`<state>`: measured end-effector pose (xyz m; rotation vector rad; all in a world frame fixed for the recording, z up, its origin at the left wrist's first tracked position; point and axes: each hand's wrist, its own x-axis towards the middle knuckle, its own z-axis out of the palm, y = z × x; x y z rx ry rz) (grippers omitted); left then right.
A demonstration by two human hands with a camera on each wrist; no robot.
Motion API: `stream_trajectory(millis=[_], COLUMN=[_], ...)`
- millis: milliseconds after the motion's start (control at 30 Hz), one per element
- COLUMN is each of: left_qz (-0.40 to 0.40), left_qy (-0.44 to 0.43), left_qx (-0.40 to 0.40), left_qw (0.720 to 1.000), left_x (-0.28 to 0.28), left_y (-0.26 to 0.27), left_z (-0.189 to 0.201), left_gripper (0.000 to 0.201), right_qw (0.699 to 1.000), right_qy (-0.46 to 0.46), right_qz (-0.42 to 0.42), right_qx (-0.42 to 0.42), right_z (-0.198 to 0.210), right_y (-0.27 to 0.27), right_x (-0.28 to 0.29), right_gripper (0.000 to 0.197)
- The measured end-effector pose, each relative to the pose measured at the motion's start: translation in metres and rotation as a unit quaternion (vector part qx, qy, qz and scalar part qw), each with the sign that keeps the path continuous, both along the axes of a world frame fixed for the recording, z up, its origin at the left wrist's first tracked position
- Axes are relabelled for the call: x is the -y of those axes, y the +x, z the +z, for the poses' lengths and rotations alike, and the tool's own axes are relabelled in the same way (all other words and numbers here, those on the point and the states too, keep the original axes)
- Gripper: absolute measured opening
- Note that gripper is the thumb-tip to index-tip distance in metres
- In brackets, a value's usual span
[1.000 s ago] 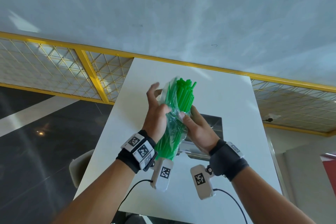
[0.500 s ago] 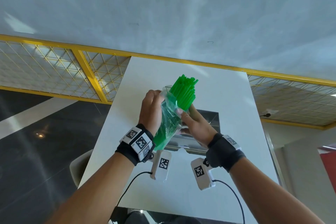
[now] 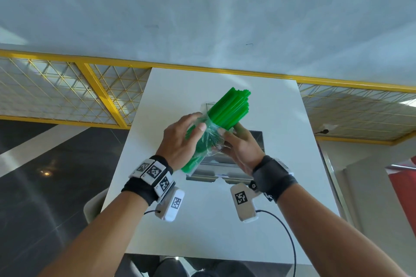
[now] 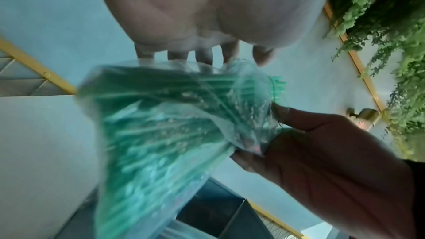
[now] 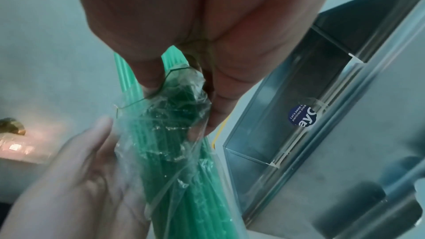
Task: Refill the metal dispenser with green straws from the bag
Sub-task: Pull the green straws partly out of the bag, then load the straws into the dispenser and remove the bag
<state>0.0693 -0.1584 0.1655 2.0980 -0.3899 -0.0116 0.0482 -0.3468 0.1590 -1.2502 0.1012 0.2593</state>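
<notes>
Currently the left hand (image 3: 180,141) is wrapping its fingers and thumb around the lower part of the clear plastic bag (image 3: 208,141), gripping it and the bundle inside so that the pack is staying tilted, open end up and away from the person. Opposite it, the right hand (image 3: 242,146) is pinching the crumpled film near the bag's mouth between thumb and fingers, apparently peeling the plastic down the bundle to bare more of it. Between the two hands the green straws (image 3: 234,108) are sticking well out of the bag's mouth, while their lower ends are sitting inside the film by the left wrist. Holding the bundle tightly probably serves to stop the smooth straws from fanning out or slipping loose as the film slides.

Directly beneath the hands, the metal dispenser (image 3: 258,139) is standing on the white desk (image 3: 202,227); in the right wrist view its open trough (image 5: 287,108) is showing no straws, only a blue round sticker (image 5: 302,115). Working right above it keeps the coming transfer short. Refilling itself is not yet begun.
</notes>
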Motion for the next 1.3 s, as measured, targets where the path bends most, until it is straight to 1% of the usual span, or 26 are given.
stream_trajectory(millis=[67,100,167,267,367,500,567,633,733,866,933,966,1033,1066,1100,1166,1200,1233,1300], left_qz=[-0.037,-0.042,-0.021,0.032,0.029,0.0,-0.004,-0.021,-0.058,-0.064,-0.069,-0.077,-0.105,-0.122,-0.138,-0.159,-0.165,-0.169,-0.181], left_qy=[0.018,0.022,0.018,0.016,0.03,0.073,0.083,0.113,0.152,0.182,0.222,0.259,0.354,0.391,0.415,0.439,0.445,0.441,0.385], left_qx=[-0.015,-0.019,0.0,0.052,0.061,0.017,-0.021,-0.047,-0.057,-0.058,-0.047,-0.036,-0.02,-0.025,-0.038,-0.06,-0.066,-0.071,-0.103], left_qw=[0.999,0.999,1.0,0.998,0.997,0.997,0.996,0.992,0.985,0.98,0.972,0.962,0.929,0.912,0.899,0.882,0.878,0.879,0.899], left_x=[-0.003,-0.003,-0.002,0.001,0.003,0.009,0.014,0.014,0.009,0.004,0.007,0.009,0.014,0.017,0.019,0.021,0.022,0.023,0.023], left_y=[-0.003,-0.005,-0.005,-0.004,0.0,0.008,0.015,0.022,0.029,0.034,0.037,0.039,0.043,0.045,0.046,0.05,0.051,0.052,0.053], left_z=[-0.006,-0.009,-0.015,-0.014,-0.006,0.005,0.007,0.008,0.011,0.016,0.017,0.019,0.022,0.025,0.027,0.03,0.032,0.033,0.038], left_gripper=[0.05,0.052,0.049,0.044,0.041,0.039,0.033,0.029,0.033,0.039,0.043,0.047,0.057,0.061,0.064,0.066,0.066,0.065,0.06], right_qw=[1.0,0.999,0.998,0.994,0.987,0.978,0.976,0.969,0.952,0.928,0.919,0.915,0.907,0.904,0.902,0.898,0.896,0.893,0.887], right_qy=[0.028,0.042,0.062,0.099,0.147,0.178,0.175,0.196,0.242,0.283,0.303,0.313,0.331,0.337,0.341,0.352,0.358,0.364,0.375], right_qz=[-0.009,-0.01,-0.007,0.0,-0.004,0.001,0.012,0.003,-0.033,-0.062,-0.073,-0.076,-0.083,-0.088,-0.094,-0.103,-0.107,-0.113,-0.119], right_qx=[-0.009,-0.013,-0.025,-0.039,-0.063,-0.109,-0.131,-0.151,-0.186,-0.234,-0.242,-0.243,-0.247,-0.247,-0.246,-0.242,-0.239,-0.239,-0.242], right_z=[-0.002,-0.003,-0.005,-0.009,-0.014,-0.019,-0.02,-0.021,-0.026,-0.034,-0.035,-0.035,-0.035,-0.035,-0.035,-0.033,-0.033,-0.033,-0.034], right_y=[-0.001,-0.001,-0.004,-0.009,-0.013,-0.019,-0.022,-0.024,-0.026,-0.027,-0.026,-0.025,-0.024,-0.023,-0.023,-0.022,-0.021,-0.021,-0.02], right_x=[0.002,0.001,-0.003,-0.014,-0.019,-0.018,-0.018,-0.019,-0.023,-0.028,-0.031,-0.031,-0.031,-0.031,-0.03,-0.028,-0.027,-0.026,-0.023], right_gripper=[0.04,0.042,0.043,0.041,0.043,0.029,0.034,0.039,0.038,0.042,0.043,0.042,0.042,0.042,0.042,0.042,0.042,0.042,0.042])
